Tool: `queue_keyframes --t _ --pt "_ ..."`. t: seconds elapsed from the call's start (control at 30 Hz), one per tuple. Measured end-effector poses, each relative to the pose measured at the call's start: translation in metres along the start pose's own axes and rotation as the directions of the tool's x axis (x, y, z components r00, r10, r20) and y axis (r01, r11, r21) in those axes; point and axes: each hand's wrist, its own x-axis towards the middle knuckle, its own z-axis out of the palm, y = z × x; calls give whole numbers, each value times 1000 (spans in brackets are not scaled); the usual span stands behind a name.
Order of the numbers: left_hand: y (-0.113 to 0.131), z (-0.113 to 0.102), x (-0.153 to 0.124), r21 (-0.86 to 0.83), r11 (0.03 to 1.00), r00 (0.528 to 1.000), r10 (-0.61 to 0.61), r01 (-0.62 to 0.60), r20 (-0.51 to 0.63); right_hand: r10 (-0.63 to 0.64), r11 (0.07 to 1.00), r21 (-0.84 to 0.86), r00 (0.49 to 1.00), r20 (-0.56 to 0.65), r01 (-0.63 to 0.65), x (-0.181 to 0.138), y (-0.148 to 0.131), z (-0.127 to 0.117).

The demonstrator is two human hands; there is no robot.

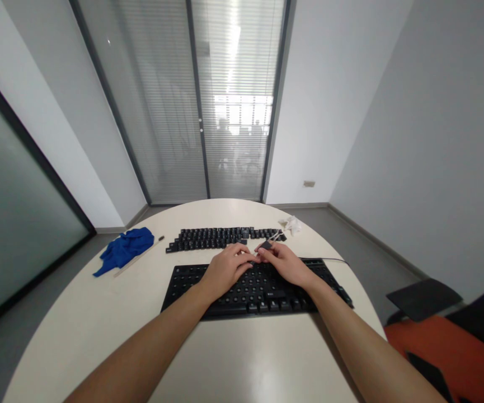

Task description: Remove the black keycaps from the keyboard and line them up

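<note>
While both hands rest on the keyboard (242,291), the right hand (286,263) pinches a keycap (266,245), the left hand (227,267) loosely curled.

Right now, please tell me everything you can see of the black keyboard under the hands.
The black keyboard lies flat on the round pale table, close to the person. It looks like plastic, with rows of dark keys. A thin cable leaves its right end. Both hands rest on its far rows: left hand, right hand.

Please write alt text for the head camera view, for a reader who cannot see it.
Two bare hands, left hand and right hand, rest on a black computer keyboard on a round cream table; the right pinches a small dark keycap. Behind lie rows of loose black keycaps.
</note>
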Motion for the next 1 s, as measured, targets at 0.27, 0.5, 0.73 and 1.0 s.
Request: queue_keyframes --t 0.27,0.5,0.73,1.0 --pt "5 -3 1 44 996 996 82 -84 36 3 1000 -25 1000 1 -3 0 -5 0" --pt "5 -9 9 -58 998 995 19 -24 -93 5 1000 -3 999 -36 -5 0 -2 -2" --pt "13 -53 50 -195 971 928 -199 142 -315 13 1000 -3 994 -111 -13 1 1 -8" --pt "-13 -36 49 226 936 947 -217 270 -235 18 998 -61 991 -131 -27 -1 -2 -9"
